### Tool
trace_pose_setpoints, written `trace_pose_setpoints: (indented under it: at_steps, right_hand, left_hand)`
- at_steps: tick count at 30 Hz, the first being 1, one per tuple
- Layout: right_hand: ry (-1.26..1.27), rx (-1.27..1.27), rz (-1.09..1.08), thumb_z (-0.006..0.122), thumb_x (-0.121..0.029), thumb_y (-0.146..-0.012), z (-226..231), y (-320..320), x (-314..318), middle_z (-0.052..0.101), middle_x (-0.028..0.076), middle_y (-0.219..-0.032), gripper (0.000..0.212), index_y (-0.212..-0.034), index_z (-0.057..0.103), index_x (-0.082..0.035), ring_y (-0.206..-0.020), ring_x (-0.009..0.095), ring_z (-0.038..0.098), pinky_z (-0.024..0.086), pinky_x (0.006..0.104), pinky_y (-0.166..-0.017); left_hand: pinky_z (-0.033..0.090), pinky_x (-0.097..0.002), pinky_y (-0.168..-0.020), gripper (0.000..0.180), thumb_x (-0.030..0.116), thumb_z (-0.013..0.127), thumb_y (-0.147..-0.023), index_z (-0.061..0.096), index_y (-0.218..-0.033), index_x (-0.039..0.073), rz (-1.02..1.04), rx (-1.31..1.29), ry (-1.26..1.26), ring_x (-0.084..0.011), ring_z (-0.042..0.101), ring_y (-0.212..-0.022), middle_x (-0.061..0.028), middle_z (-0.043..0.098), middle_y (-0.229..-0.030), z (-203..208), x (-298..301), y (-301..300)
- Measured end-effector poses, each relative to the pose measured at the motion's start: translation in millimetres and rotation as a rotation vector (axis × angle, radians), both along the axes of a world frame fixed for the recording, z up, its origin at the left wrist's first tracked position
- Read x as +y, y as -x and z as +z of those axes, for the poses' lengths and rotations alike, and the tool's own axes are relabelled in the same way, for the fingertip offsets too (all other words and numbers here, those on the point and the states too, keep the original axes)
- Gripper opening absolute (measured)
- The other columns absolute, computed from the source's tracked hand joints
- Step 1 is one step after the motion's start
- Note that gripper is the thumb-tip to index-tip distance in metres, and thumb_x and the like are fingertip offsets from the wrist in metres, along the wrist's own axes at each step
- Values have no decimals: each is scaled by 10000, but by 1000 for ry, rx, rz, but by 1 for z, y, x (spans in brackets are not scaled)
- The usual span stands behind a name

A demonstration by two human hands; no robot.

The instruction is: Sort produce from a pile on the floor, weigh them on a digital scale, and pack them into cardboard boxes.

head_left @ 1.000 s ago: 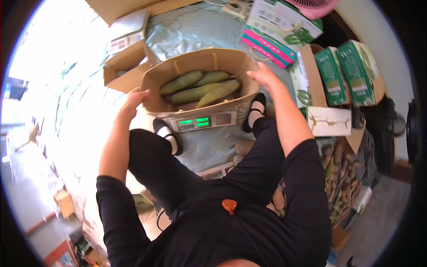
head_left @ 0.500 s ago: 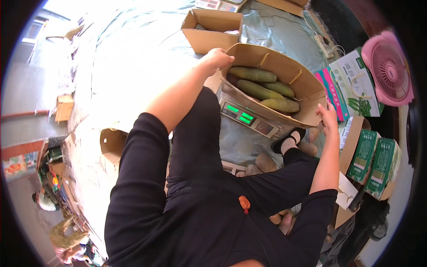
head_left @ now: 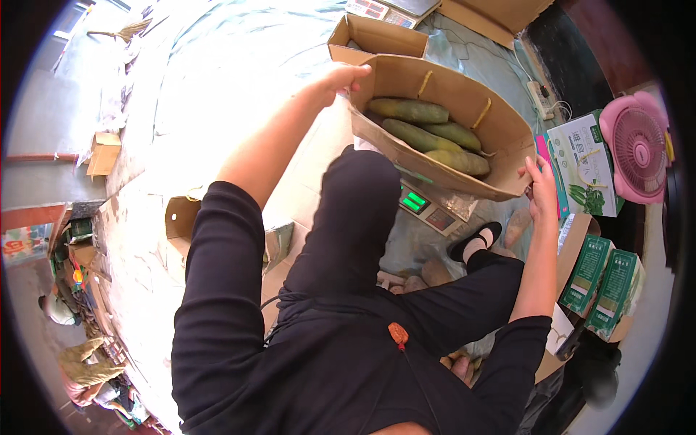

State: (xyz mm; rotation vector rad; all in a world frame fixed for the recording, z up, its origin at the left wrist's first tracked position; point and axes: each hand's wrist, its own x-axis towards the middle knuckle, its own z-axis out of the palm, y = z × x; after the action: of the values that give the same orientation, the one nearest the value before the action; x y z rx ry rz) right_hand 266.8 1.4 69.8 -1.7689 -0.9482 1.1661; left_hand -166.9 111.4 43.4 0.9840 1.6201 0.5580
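So the veg [head_left: 414, 138] is already boxed, left hand [head_left: 339, 80] and right hand [head_left: 539, 185] gripping the box [head_left: 397, 75] at 10 and 4 o'clock, can't tell if it's clear of the scale [head_left: 439, 219] at 6.

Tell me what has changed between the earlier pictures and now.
The view has turned left, so the scene sits further right. The cardboard box seems lifted off the scale; its near side and the left knee now partly hide the lit display. Nothing was newly gripped or released. Unchanged: the left hand and right hand hold opposite ends, long green vegetables inside.
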Motion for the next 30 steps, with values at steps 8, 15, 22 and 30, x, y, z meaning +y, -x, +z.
trace_pose_setpoints:
  at_steps: [8, 15, 22, 30]
  right_hand:
    - [38, 51, 259, 665, -309, -818, 27, 142, 50, 607, 37, -881, 602, -1287, 387, -52, -814, 142, 582, 455, 306, -735]
    - [206, 1, 451, 740, -294, -702, 4, 300, 42, 546, 146, -1078, 789, -1300, 322, 6, -955, 226, 539, 463, 375, -775]
    - [229, -97, 976, 745, -292, -596, -45, 457, -25, 625, 163, -1055, 686, -1155, 536, 47, -972, 249, 586, 472, 325, -856]
    - [568, -80, 727, 669, -146, -729, -105, 443, -34, 561, 228, -1161, 498, -1153, 506, 58, -1072, 305, 572, 475, 362, -879]
  left_hand:
    - [432, -300, -769, 424, 464, 689, -769, 617, -1032, 139, 285, -75, -13, -118, 533, -906, 10, 597, -935, 8, -16, 160]
    - [276, -438, -1026, 797, 585, 639, -758, 400, -1348, 105, 417, -5, -50, -228, 448, -1149, -112, 439, -1323, -25, -79, 287]
    - [356, -402, -987, 778, 628, 501, -831, 354, -1384, 101, 364, -65, 58, -249, 450, -1146, -106, 448, -1316, -97, -246, 516]
    - [483, -365, -777, 433, 205, 673, -816, 557, -1126, -73, 475, 307, -44, -235, 585, -880, -132, 616, -1056, -143, -251, 443]
